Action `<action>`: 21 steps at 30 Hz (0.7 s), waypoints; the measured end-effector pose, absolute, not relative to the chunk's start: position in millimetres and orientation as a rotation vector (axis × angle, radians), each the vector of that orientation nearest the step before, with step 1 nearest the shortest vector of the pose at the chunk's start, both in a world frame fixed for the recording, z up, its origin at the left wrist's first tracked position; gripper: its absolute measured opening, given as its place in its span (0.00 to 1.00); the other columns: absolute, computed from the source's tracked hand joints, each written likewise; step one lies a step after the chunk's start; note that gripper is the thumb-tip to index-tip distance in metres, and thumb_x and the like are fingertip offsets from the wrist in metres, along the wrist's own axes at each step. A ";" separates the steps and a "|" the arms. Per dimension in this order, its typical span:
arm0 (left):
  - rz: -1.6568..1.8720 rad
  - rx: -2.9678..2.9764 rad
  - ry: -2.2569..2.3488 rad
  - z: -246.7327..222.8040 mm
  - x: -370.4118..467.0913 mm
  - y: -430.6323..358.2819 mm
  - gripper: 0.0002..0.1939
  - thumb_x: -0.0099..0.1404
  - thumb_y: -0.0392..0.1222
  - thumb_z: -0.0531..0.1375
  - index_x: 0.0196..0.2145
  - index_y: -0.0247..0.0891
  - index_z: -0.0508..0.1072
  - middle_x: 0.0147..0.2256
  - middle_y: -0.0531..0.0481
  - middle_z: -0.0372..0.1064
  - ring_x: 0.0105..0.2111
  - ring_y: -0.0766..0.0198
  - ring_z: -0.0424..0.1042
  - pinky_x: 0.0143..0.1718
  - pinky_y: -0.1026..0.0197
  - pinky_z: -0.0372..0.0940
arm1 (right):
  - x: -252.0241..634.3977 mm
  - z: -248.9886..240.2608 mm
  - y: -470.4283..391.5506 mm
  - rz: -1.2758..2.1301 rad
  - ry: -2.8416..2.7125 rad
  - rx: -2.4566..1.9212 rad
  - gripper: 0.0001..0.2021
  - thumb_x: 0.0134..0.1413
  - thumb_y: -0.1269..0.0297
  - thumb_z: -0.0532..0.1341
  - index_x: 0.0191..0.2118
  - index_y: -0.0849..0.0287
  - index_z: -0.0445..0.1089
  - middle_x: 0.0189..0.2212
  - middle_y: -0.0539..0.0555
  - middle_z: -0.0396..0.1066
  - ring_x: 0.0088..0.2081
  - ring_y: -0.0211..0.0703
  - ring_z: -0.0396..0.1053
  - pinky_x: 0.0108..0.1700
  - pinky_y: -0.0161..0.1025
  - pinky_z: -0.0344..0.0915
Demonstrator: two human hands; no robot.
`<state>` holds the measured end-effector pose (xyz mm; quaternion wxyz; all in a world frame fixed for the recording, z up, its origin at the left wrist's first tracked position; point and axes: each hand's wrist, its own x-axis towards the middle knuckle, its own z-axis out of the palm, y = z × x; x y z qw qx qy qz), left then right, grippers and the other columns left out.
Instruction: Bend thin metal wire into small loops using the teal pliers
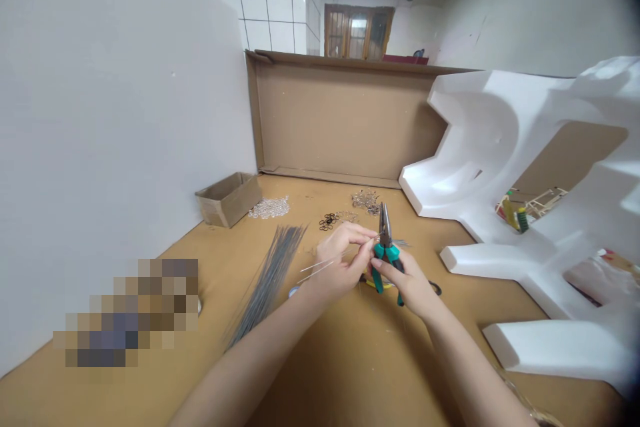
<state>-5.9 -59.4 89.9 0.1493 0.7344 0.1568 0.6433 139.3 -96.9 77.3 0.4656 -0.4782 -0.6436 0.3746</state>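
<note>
Long-nose pliers (385, 237) with green handles are gripped in my right hand (411, 280), jaws pointing up and away. My left hand (345, 259) pinches thin wire (317, 271) between thumb and fingers, right beside the plier jaws. The wire's loose ends stick out to the left over the wrist. Whether the jaws bite on the wire is too small to tell. A tool with yellow on its handle (371, 281) lies beneath the hands, mostly hidden. To the left of my left hand lies a bundle of straight grey wires (273, 277).
Black rings (329, 221), small metal pieces (367, 199) and clear beads (270, 207) lie in piles further back. A cardboard box (215, 212) stands at the left wall. White foam blocks (530, 347) line the right side; a cardboard panel (345, 123) closes the back. A blurred patch covers the left front.
</note>
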 end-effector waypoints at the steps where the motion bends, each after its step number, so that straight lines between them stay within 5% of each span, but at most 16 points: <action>1: 1.853 2.114 0.453 89.5 -5.8 -59.3 0.05 0.56 0.29 0.56 0.30 0.36 0.64 0.32 0.48 0.70 0.34 0.68 0.71 0.36 0.64 0.66 | 139.3 77.1 -96.9 0.941 -1.574 -1.173 0.07 0.52 0.61 0.56 0.29 0.59 0.63 0.24 0.49 0.65 0.28 0.39 0.62 0.34 0.36 0.59; 7: 1.868 2.121 0.454 88.3 -5.4 -57.9 0.05 0.56 0.29 0.56 0.30 0.36 0.64 0.32 0.49 0.70 0.34 0.68 0.71 0.35 0.63 0.66 | 139.7 76.3 -95.4 1.053 -1.512 -1.091 0.10 0.52 0.57 0.57 0.32 0.59 0.63 0.24 0.49 0.65 0.28 0.39 0.63 0.32 0.37 0.60; 21: 1.855 2.128 0.451 88.7 -3.6 -60.4 0.05 0.56 0.29 0.56 0.30 0.36 0.65 0.32 0.49 0.71 0.33 0.68 0.71 0.35 0.64 0.66 | 139.4 72.6 -93.6 0.882 -1.519 -1.219 0.17 0.53 0.55 0.55 0.21 0.61 0.62 0.18 0.49 0.63 0.23 0.37 0.60 0.29 0.35 0.56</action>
